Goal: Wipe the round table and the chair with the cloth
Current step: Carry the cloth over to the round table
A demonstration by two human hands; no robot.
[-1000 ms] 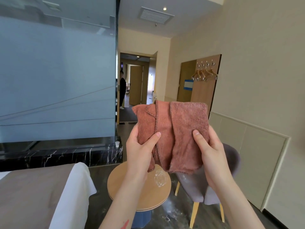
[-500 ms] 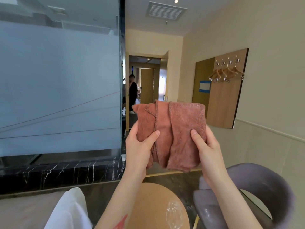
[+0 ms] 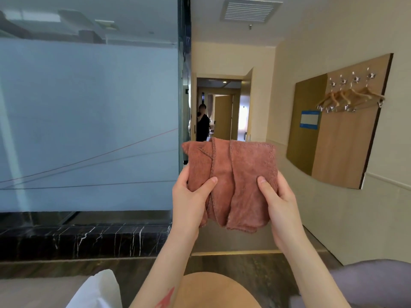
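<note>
A folded rust-pink cloth (image 3: pixel 235 174) is held up in front of me at chest height. My left hand (image 3: pixel 190 201) grips its left edge, thumb on the front. My right hand (image 3: pixel 279 203) grips its right edge the same way. Far below, at the bottom edge of the view, only the far rim of the round wooden table (image 3: pixel 213 287) shows. The grey upholstered chair (image 3: pixel 375 283) sits at the bottom right, mostly cut off.
A frosted glass wall (image 3: pixel 89 121) on a black marble base (image 3: pixel 84 238) fills the left. A white bed corner (image 3: pixel 97 290) is at the bottom left. A person (image 3: pixel 202 125) stands in the doorway ahead. Hangers (image 3: pixel 349 96) hang on a wooden wall panel at right.
The view has tilted upward, so the table and chair have slid to the bottom edge. Both hands keep the same hold on the cloth.
</note>
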